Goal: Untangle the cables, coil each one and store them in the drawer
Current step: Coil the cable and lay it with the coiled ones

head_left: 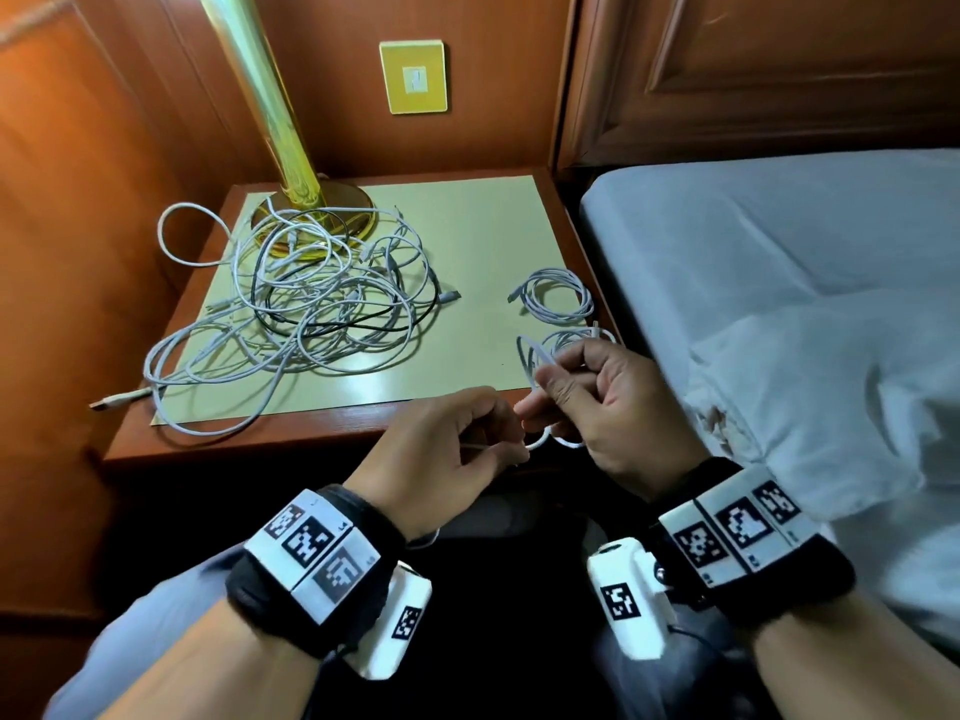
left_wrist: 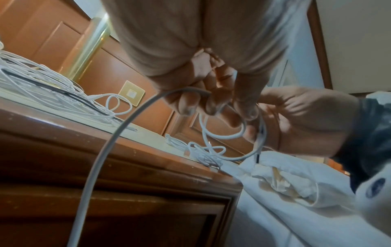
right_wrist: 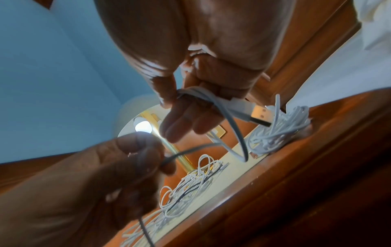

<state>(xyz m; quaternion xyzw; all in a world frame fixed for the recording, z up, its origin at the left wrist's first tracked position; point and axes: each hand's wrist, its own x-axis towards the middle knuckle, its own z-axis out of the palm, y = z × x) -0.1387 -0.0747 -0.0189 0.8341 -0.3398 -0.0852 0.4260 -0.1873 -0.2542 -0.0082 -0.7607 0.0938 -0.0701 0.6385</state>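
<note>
Both hands grip one white cable — left hand, right hand (no legible writing) — fingers curled.

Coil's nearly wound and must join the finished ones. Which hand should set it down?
Probably right: the right hand already holds the loops, beside the finished coils; the left hand only feeds the tail.
</note>
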